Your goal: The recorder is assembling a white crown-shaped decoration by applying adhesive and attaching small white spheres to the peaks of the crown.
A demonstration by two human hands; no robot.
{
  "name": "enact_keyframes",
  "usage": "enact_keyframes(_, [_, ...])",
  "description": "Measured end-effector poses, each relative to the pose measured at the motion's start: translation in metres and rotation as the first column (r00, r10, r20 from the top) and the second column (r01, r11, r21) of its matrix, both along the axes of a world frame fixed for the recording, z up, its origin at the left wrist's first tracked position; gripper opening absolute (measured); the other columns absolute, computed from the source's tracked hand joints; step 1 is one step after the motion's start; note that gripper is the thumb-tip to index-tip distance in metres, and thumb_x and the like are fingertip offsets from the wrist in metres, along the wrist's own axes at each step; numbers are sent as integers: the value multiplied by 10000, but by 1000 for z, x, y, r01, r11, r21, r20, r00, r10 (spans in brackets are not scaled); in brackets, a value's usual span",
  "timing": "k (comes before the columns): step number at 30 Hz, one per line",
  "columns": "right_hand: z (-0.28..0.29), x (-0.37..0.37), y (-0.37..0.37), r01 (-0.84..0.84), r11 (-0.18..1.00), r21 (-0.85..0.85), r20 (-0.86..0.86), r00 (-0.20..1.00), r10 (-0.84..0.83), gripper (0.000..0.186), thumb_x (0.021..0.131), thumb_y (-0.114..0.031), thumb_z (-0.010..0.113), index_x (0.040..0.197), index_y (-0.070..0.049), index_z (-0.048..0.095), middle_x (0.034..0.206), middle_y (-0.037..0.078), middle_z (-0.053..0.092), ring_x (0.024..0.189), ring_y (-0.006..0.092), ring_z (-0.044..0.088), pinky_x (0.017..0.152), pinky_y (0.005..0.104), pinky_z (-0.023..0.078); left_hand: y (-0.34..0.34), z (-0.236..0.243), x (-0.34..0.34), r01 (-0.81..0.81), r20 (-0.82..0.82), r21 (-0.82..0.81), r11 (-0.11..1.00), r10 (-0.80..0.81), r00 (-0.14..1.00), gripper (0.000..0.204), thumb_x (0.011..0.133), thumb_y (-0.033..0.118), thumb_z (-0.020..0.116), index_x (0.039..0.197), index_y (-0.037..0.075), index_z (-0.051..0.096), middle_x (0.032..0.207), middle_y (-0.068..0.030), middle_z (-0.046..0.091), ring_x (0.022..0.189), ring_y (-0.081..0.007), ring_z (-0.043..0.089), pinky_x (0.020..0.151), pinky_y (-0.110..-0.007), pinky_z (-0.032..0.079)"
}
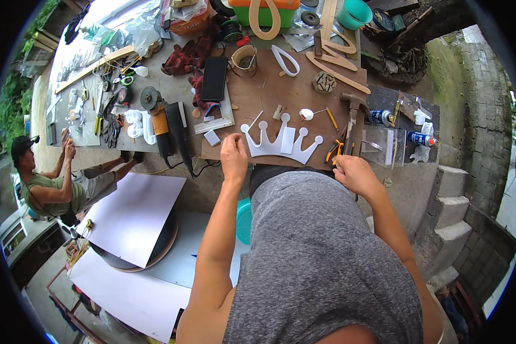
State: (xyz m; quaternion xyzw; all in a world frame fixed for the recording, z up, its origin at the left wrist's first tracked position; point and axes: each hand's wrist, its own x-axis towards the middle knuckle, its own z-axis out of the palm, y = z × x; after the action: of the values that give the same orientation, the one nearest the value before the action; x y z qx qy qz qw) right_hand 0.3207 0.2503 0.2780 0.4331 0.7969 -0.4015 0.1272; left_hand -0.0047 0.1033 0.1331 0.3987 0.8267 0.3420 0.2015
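Note:
A white crown-shaped cutout (pixel 281 141) lies flat on a brown board (pixel 292 92) at the near edge of the workbench. My left hand (pixel 233 156) rests at the bench edge, its fingers touching the crown's left corner. My right hand (pixel 354 172) is closed at the board's near right edge, beside orange-handled pliers (pixel 333 151); what it grips is hidden under the fingers. A small white rectangle (pixel 212 137) sits just left of the crown.
A black phone (pixel 214 78), an angle grinder (pixel 163 123), a hammer (pixel 352 117), spray cans (pixel 421 139), wooden letter cutouts (pixel 332 63) and a tape roll (pixel 244 57) crowd the bench. A person (pixel 57 180) sits at left. White sheets (pixel 135 215) lie on the floor. Concrete steps (pixel 453 212) rise at right.

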Motion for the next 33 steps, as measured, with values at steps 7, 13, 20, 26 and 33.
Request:
enact_keyframes(7, [0, 2, 2, -2, 1000, 5, -30, 1000, 2, 253, 878, -133, 736, 818, -10, 523, 765, 188, 636, 770, 419, 653, 697, 500, 502, 1, -42, 20, -182, 381, -265, 947, 276, 883, 366, 1029, 232, 653, 1262, -49, 687, 1102, -209, 772, 1027, -300, 750, 911, -397, 567])
enact_keyframes(13, [-10, 6, -2, -25, 999, -26, -21, 999, 24, 266, 876, -127, 746, 809, 0, 521, 781, 193, 635, 775, 421, 651, 701, 501, 499, -5, -60, 15, -186, 490, -265, 946, 298, 819, 374, 1022, 221, 669, 1270, -58, 694, 1142, -197, 769, 1052, -259, 737, 932, -378, 554])
enact_keyframes(20, [-16, -22, -4, -94, 992, -88, 24, 995, 97, 273, 887, -133, 734, 817, 7, 510, 780, 203, 624, 790, 435, 640, 718, 504, 500, -8, -62, 10, -199, 657, -194, 961, 278, 701, 399, 1020, 183, 686, 1309, -90, 654, 1148, -138, 750, 1007, -177, 685, 903, -321, 537])
enact_keyframes(26, [-12, -52, 12, -92, 991, -100, 56, 994, 98, 277, 894, -137, 724, 820, 8, 501, 798, 197, 629, 797, 431, 641, 721, 501, 501, -7, -57, 9, -195, 701, -181, 964, 265, 662, 427, 1024, 180, 691, 1350, -84, 617, 1121, -88, 728, 965, -132, 648, 865, -288, 526])
enact_keyframes(33, [-7, -77, 26, -54, 995, -87, 78, 995, 61, 274, 897, -135, 724, 823, 6, 501, 774, 188, 627, 782, 417, 646, 715, 492, 506, -4, -51, 4, -181, 697, -203, 962, 272, 663, 375, 991, 144, 714, 1306, -51, 653, 1084, -104, 744, 982, -154, 694, 899, -301, 546])
